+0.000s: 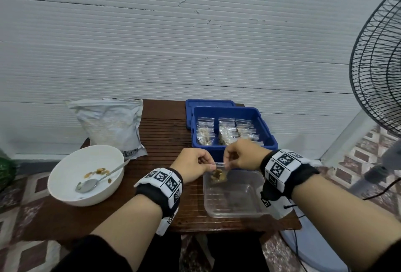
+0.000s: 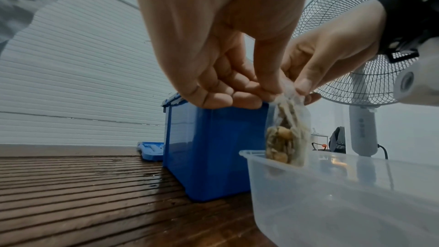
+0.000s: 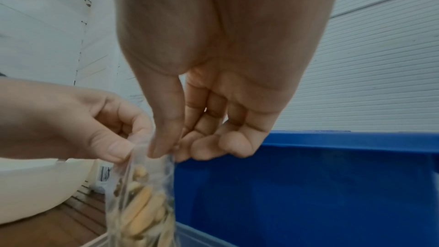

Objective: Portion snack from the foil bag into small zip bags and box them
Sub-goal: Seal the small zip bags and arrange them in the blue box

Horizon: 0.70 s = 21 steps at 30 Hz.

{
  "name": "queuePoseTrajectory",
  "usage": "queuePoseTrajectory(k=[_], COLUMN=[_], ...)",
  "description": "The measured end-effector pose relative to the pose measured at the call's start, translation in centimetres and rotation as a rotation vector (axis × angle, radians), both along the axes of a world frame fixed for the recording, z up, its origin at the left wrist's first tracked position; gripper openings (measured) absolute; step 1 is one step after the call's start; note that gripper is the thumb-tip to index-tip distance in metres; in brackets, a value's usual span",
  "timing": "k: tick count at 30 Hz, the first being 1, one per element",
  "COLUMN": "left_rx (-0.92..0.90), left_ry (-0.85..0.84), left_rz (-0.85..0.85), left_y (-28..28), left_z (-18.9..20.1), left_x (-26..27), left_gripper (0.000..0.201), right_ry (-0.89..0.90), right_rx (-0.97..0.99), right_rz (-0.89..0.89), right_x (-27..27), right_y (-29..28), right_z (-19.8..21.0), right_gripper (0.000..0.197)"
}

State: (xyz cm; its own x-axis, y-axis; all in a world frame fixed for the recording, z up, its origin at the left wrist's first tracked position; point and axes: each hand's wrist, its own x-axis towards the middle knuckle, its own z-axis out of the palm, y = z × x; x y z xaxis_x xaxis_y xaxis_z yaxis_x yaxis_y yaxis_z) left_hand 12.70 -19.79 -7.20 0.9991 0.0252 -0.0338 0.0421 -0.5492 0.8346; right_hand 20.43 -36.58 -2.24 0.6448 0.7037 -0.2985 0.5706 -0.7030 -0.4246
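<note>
A small clear zip bag (image 1: 218,174) (image 2: 287,134) (image 3: 142,198) filled with tan snack pieces hangs over the far left corner of a clear plastic tub (image 1: 234,193) (image 2: 332,194). My left hand (image 1: 195,166) (image 2: 237,93) pinches the bag's top strip at its left end. My right hand (image 1: 236,156) (image 3: 171,149) pinches the same strip at its right end. Behind them the blue box (image 1: 269,139) (image 2: 209,153) (image 3: 308,185) holds several filled zip bags (image 1: 225,132). The silver foil bag (image 1: 112,124) stands at the table's back left.
A white bowl (image 1: 71,187) (image 3: 35,185) with a metal spoon (image 1: 91,183) and a few snack pieces sits front left on the brown slatted table (image 1: 162,128). A blue lid (image 1: 208,103) lies behind the box. A standing fan (image 1: 377,80) (image 2: 361,63) is close on the right.
</note>
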Motion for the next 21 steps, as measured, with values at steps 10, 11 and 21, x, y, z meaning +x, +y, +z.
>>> queuePoseTrajectory(k=[10,11,21], left_rx=[-0.119,-0.131,-0.151], left_ry=[0.012,0.009,0.028], left_rz=[0.050,0.055,0.072], left_y=[0.04,-0.02,-0.12], left_z=[-0.17,-0.14,-0.15], left_x=[-0.04,-0.05,0.05], left_gripper=[0.017,0.018,0.020], right_ry=[0.004,0.007,0.012], right_rx=[0.017,0.020,0.033], right_rz=[-0.009,-0.001,0.004], right_x=[-0.03,-0.09,0.12], right_y=[0.30,0.29,0.10], right_z=[-0.19,-0.22,-0.35], right_gripper=[0.007,0.006,0.006])
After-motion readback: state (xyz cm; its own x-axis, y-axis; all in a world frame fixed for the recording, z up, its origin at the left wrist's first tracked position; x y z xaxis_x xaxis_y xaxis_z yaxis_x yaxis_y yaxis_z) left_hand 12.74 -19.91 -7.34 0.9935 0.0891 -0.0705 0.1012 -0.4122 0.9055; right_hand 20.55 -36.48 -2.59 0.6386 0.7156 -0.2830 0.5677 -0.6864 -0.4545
